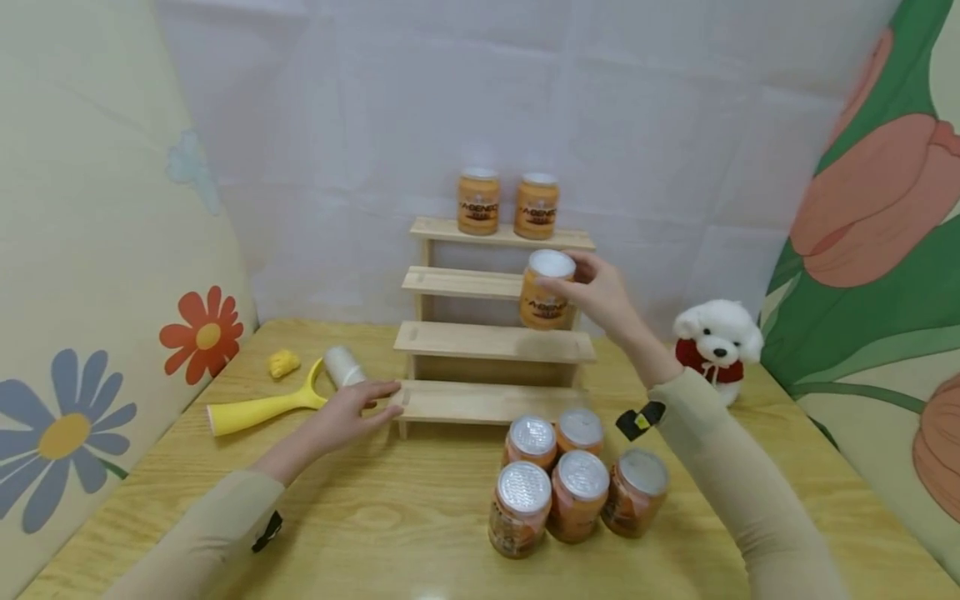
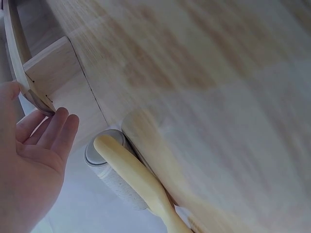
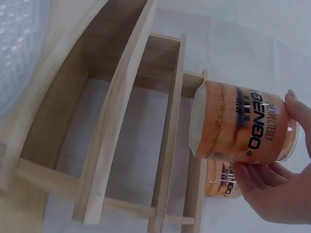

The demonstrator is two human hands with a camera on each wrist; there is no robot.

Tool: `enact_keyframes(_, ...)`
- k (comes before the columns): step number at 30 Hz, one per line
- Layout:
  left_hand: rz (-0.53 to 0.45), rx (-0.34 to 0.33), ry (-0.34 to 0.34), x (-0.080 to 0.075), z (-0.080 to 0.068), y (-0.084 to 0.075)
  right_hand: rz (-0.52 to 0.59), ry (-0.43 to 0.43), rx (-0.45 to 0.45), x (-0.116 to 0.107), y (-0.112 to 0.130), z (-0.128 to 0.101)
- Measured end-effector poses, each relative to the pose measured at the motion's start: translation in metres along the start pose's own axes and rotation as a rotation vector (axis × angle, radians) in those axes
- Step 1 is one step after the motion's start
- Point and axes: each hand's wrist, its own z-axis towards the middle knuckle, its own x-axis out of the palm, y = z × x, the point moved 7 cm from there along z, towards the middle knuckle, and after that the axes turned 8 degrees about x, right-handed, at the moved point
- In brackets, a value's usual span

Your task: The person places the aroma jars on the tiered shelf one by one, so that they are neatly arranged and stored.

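My right hand (image 1: 596, 287) grips an orange can (image 1: 546, 304) with a pale lid, holding it upright in front of the right end of the tiered wooden shelf (image 1: 491, 340). In the right wrist view, dark "BENBO" lettering shows on the can (image 3: 243, 121), with the thumb on one side and fingers on the other. The can is above the third tier from the top. Two matching cans, one on the left (image 1: 477, 202) and one on the right (image 1: 536, 207), stand on the top tier. My left hand (image 1: 352, 417) pinches the left end of the lowest board (image 2: 41, 102) between thumb and fingers.
Several more orange cans (image 1: 577, 496) with silver lids stand grouped before the shelf's right side. Left of it lie a lint roller (image 1: 262, 410) with a yellow handle and a small yellow ball (image 1: 282, 363). A white plush dog (image 1: 717, 346) sits at the right.
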Motion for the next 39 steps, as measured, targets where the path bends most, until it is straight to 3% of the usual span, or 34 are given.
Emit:
enact_keyframes(8,0.003,0.013,-0.015,-0.002,0.0,-0.001,0.025,-0.018,-0.022,0.024,0.013,0.024)
enact_keyframes(21,-0.019,0.017,-0.023,0.006,-0.005,-0.002,-0.014,-0.039,0.034,0.057,0.004,0.055)
enact_keyframes(28,0.007,0.016,-0.029,-0.003,-0.006,-0.004,-0.082,-0.08,-0.002,0.067,0.011,0.065)
enact_keyframes(33,0.007,0.009,-0.02,-0.008,-0.005,-0.004,-0.014,-0.099,-0.047,0.076,0.017,0.071)
enact_keyframes(39,-0.004,-0.001,-0.012,-0.006,-0.007,-0.006,0.063,-0.122,-0.027,0.083,0.011,0.075)
